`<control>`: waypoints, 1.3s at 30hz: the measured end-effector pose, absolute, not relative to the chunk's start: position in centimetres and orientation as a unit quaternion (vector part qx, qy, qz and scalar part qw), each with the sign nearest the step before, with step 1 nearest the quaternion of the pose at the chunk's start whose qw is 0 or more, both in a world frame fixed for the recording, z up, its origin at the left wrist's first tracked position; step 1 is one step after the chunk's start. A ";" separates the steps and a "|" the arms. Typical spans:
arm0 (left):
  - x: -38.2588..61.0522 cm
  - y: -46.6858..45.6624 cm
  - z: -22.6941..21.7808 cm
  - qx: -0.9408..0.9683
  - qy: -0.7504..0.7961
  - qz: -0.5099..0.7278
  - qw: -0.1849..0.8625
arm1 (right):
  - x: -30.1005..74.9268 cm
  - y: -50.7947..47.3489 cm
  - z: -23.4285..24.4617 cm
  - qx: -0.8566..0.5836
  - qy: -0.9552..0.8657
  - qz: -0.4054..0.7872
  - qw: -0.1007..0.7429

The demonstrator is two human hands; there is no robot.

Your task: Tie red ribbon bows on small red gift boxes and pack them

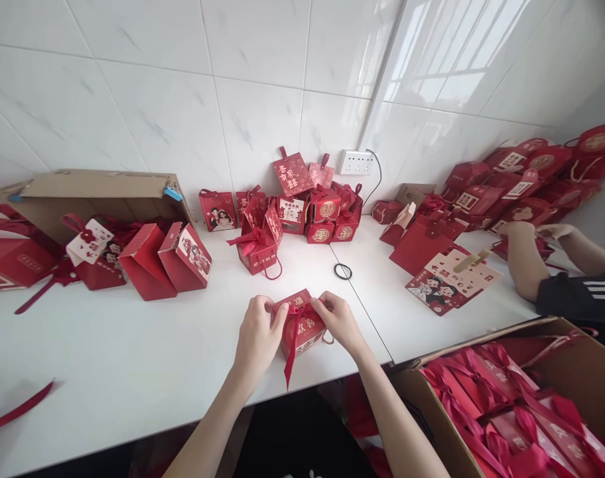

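Observation:
A small red gift box (pixel 308 330) with pale lettering sits near the table's front edge. Across its top runs a dark red ribbon (pixel 293 332), knotted in a bow, with one tail hanging down the front. My left hand (pixel 261 332) is closed at the box's left side, thumb and fingers pinching the ribbon. At the right, my right hand (pixel 338 320) pinches the other side of the bow. A bit of twisted cord shows by the box's right side. The fingertips partly cover the bow.
Behind stand several red gift boxes (pixel 327 211) by the wall. A black ring (pixel 342 271) lies on the white table (pixel 183 358). An open carton (pixel 556 325) of ribboned boxes is at the right front. Another person's arms (pixel 526 259) reach among red boxes at far right.

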State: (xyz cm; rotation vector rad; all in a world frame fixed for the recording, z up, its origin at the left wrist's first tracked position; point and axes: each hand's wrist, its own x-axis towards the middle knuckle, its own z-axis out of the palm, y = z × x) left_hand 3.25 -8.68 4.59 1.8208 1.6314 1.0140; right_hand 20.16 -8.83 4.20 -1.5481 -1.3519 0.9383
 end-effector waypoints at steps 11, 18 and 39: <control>4.5 -7.8 4.5 0.682 0.588 0.336 0.277 | 20.3 -10.9 3.5 -0.600 -0.504 0.387 0.487; 4.4 -9.3 3.9 0.645 0.581 0.391 0.307 | 20.2 -11.0 2.9 -0.608 -0.462 0.405 0.503; 5.6 -9.6 2.8 0.523 0.584 0.421 0.457 | 19.5 -10.9 1.8 -0.524 -0.289 0.565 0.568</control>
